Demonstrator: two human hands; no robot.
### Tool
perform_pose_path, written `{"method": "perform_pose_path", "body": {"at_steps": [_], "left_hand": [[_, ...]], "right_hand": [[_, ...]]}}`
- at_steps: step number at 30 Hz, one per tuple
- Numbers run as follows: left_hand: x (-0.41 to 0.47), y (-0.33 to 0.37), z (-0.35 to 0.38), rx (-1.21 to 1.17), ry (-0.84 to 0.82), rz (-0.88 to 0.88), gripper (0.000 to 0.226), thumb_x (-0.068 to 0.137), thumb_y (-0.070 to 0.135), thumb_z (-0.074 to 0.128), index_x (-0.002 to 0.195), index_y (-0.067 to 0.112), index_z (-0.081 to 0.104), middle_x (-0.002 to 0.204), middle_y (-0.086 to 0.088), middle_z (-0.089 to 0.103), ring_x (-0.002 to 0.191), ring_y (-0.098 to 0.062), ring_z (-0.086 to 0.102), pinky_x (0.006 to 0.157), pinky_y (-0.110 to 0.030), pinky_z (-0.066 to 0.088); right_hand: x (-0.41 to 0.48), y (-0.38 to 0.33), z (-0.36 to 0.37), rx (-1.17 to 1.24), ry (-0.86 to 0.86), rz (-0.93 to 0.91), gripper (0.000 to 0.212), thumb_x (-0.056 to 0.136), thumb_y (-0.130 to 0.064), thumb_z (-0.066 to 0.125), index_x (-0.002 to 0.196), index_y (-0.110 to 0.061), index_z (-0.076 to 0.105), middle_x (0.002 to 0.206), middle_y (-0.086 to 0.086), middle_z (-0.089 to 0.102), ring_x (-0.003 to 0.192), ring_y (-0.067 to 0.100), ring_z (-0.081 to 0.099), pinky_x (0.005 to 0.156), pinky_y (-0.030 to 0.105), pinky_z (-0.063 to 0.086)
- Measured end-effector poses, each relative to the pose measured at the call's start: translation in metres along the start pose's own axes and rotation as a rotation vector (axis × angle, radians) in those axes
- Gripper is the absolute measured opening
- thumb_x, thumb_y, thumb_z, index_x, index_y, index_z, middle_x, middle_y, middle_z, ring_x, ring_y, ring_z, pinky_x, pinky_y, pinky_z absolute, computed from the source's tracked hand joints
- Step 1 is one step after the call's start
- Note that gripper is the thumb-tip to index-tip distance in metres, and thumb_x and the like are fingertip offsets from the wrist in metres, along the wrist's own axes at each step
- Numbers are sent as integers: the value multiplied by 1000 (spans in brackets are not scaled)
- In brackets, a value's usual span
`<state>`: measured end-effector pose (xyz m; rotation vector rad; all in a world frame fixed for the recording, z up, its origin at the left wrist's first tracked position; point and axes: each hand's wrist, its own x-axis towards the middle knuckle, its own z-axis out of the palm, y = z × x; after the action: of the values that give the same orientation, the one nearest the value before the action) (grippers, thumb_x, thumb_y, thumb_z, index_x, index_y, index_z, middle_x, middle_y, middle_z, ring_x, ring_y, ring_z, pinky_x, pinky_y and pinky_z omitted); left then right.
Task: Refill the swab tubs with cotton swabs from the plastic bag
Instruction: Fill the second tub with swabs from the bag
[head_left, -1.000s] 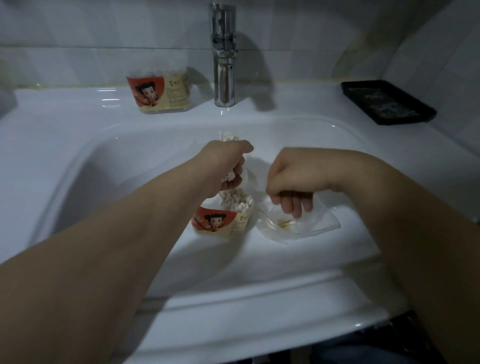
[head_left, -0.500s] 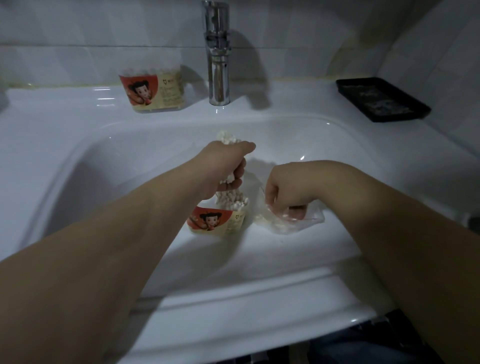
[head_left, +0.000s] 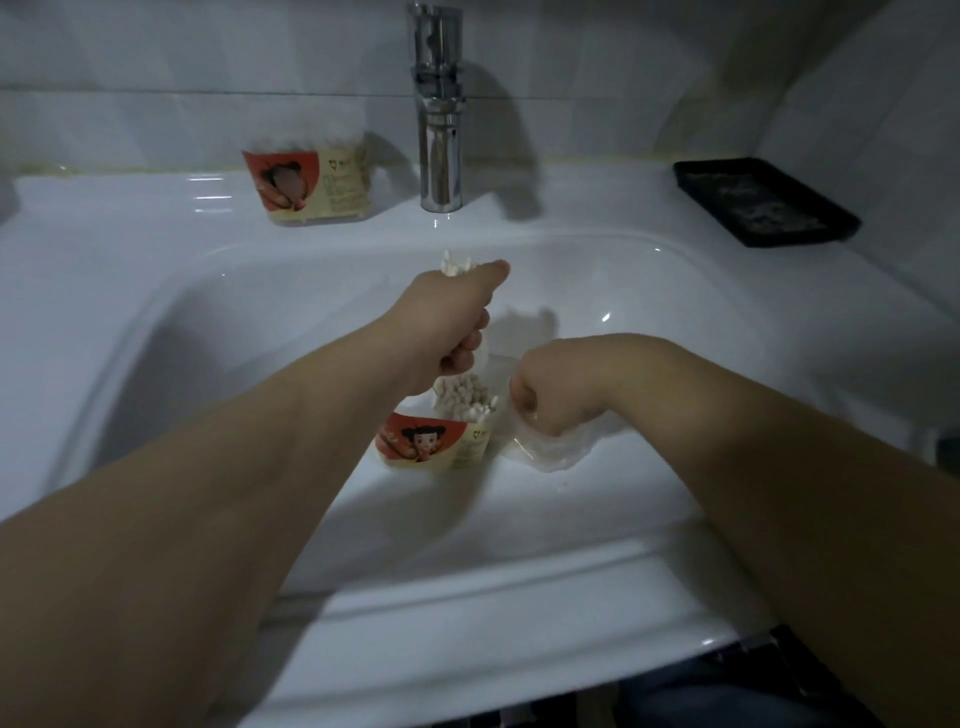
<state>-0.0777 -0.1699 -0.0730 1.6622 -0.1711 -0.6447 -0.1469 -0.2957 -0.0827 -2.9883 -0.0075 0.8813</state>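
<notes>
A swab tub (head_left: 435, 440) with a red cartoon label stands in the white sink basin (head_left: 649, 312), and swab tips (head_left: 464, 397) stick up out of it. My left hand (head_left: 451, 321) is fisted just above the tub and grips a bundle of cotton swabs (head_left: 456, 264) whose tips poke out past the knuckles. Right of the tub lies the crumpled clear plastic bag (head_left: 549, 447). My right hand (head_left: 558, 389) is curled down onto it and pinches the plastic. A second labelled tub (head_left: 310, 183) stands on the ledge at the back left.
A chrome tap (head_left: 439, 109) rises behind the basin at the centre. A black tray (head_left: 763, 201) lies on the ledge at the back right. Tiled walls close in behind and on the right.
My right hand has dropped lower onto the bag and scrunched it toward the tub. My left hand has stayed above the tub with its bundle of swabs.
</notes>
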Motion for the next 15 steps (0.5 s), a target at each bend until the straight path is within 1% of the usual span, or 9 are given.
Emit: {"method": "perform_pose_path", "body": {"at_steps": [1,2,3,6,8,10,13,15], "left_hand": [[0,-1,0,8,-2,1,30,96,44,64,85,18,51,55,6,43,38,-8,35,40,-18,28],[0,-1,1,11,-4,1,30,96,43,64,85,19,51,55,6,43,38,-8,36,40,-18,28],[-1,-2,1,11,-6,2,29,96,42,64,84,19,51,54,6,43,38,-8,37,40,-18,29],[-1,-2,1,27,-4,11,29,96,42,65,84,19,52,54,7,45,37,-7,39,41,-17,31],[-1,-3,1,39,-7,17,29,96,43,65,84,19,52,53,8,45,37,-6,39,40,-18,32],[-1,-3,2,45,-13,23,29,96,42,64,84,20,52,51,8,45,37,-6,39,41,-18,33],[-2,-3,2,68,-23,26,28,96,43,64,85,20,53,51,9,46,38,-6,41,43,-18,35],[-3,-3,2,90,-31,28,27,96,43,64,87,20,54,54,8,47,39,-6,42,44,-19,37]], "right_hand": [[-1,-1,0,-30,-27,-7,21,90,-11,58,76,-26,60,69,-9,54,63,9,49,53,25,36],[-1,-2,0,-61,-40,-15,15,90,-10,58,85,-23,63,71,-8,53,64,9,48,52,24,35],[-1,-3,2,-86,-42,-20,13,90,-10,59,94,-20,65,74,-7,54,65,9,48,52,24,35],[3,-5,8,-99,-32,5,21,90,-15,61,110,-17,67,84,-3,61,70,12,53,53,25,37],[4,-6,10,-109,-34,1,23,90,-21,62,112,-17,67,92,-1,65,78,16,58,58,26,41],[6,-7,11,-139,-30,-18,23,93,-24,60,113,-16,67,102,1,68,87,20,61,59,25,40],[10,-8,12,-193,-24,-32,22,97,-19,56,114,-15,68,110,4,69,93,23,62,62,25,40],[10,-8,13,-212,-24,-26,24,97,-16,56,118,-14,67,112,5,69,91,22,60,56,24,37]]}}
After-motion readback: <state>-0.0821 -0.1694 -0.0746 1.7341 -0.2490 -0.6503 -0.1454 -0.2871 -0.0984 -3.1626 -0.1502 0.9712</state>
